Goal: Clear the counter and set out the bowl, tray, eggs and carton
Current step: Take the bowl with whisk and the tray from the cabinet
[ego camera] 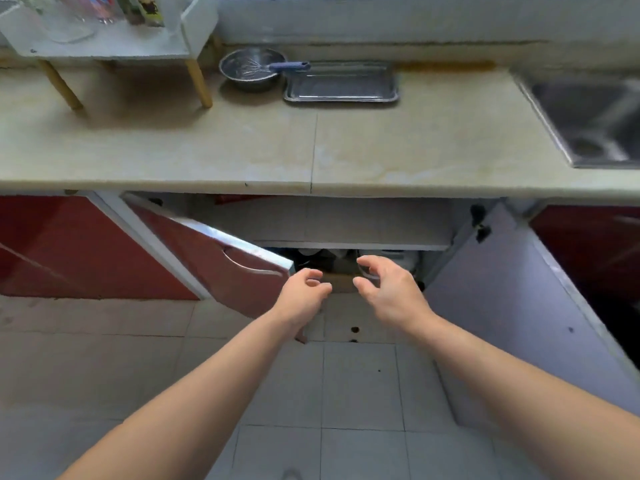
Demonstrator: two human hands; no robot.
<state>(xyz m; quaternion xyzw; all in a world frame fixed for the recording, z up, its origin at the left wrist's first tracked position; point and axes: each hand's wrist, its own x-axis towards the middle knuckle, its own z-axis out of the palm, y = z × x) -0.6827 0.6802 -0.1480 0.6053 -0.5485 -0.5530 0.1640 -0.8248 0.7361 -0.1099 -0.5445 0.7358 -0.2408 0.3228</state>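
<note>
Left grip (304, 292) and right grip (389, 289) are both empty, fingers loosely curled with nothing in them. They're held out side by side, close but not touching, low down in front of the open cabinet (346, 223) under the surface (242, 143). The right one is spread a bit wider than the left, kind of claw-shaped.

Between the two there's a brownish boxy thing (341, 285) at the bottom of the cabinet, and honestly I can't tell what it is. Too dark back there to make out the rest.

Both cabinet doors are swung out: the red door (221, 258) on the left and the pale door (502, 306) on the right, which shows its inside face.

Up on the surface, at the far edge by the wall, the steel bowl (251, 76) sits with a whisk (289, 66) in it, blue handle poking out to the right over the rim. The metal tray (341, 85) lies flat just to the right of the bowl, pretty much touching it.

Far left is a white rack (104, 46) on wooden legs with some glasses on it, and the sink (595, 123) is off to the right. Pale tiled floor (360, 386) is below.
</note>
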